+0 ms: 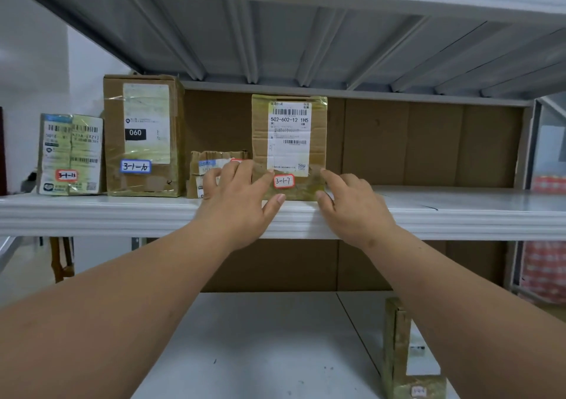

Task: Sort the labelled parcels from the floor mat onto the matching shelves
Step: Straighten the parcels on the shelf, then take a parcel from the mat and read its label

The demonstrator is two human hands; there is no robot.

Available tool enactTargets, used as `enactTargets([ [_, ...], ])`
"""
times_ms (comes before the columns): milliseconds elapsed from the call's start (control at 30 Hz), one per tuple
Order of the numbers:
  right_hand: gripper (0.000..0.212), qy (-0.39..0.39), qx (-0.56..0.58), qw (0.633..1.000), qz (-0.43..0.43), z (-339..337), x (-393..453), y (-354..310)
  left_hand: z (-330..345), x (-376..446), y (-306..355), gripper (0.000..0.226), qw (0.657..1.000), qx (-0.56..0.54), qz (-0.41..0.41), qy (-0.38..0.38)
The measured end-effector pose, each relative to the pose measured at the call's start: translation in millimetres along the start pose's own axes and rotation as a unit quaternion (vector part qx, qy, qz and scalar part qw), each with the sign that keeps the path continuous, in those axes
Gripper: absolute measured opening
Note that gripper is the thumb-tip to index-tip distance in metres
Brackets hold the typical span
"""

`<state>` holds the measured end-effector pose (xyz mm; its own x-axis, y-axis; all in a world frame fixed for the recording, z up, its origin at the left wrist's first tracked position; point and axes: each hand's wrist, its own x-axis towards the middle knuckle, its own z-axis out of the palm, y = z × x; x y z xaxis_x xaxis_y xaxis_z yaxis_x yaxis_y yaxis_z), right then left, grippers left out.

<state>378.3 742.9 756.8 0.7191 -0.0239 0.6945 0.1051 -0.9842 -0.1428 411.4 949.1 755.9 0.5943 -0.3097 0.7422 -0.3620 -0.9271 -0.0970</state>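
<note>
Two bare arms reach up to the white shelf [92, 211]. Her left hand [237, 202] lies spread against the brown parcel marked 3-1-7 [289, 141], fingers straight. Her right hand [352, 205] hangs loose by its other side, one finger pointing at it. That parcel stands upright on the shelf, beside a small flat parcel [214, 165].

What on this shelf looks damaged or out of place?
The small parcel between the 3-1-10 box and the 3-1-7 box has a torn, ragged cardboard top, and the left hand partly hides it. The 3-1-7 box shows creased cardboard beside its label. The rest stand upright in a row.
</note>
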Motion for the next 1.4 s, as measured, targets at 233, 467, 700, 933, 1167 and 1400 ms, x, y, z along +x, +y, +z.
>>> enactTargets([
  [233,0.058,-0.005,-0.057,0.998,-0.026,-2,-49,25,6,-22,31,0.059,0.999,0.011,0.041,-0.001],
  [467,0.06,-0.038,-0.092,0.995,0.001,-32,-108,80,-7,-43,101,0.059,0.995,-0.008,0.099,-0.032],
  [700,0.059,-0.13,-0.11,0.985,0.031,-65,-212,157,6,-104,230,0.06,0.98,-0.046,0.152,-0.119],
  [933,0.062,-0.227,-0.158,0.953,0.126,-106,-367,274,43,-196,397,0.061,0.94,-0.088,0.238,-0.226],
  [1167,0.061,-0.313,-0.151,0.902,0.256,-129,-505,360,75,-283,517,0.062,0.888,-0.123,0.318,-0.309],
  [1400,0.056,-0.372,-0.149,0.835,0.377,-126,-622,415,118,-345,606,0.056,0.827,-0.156,0.385,-0.378],
])
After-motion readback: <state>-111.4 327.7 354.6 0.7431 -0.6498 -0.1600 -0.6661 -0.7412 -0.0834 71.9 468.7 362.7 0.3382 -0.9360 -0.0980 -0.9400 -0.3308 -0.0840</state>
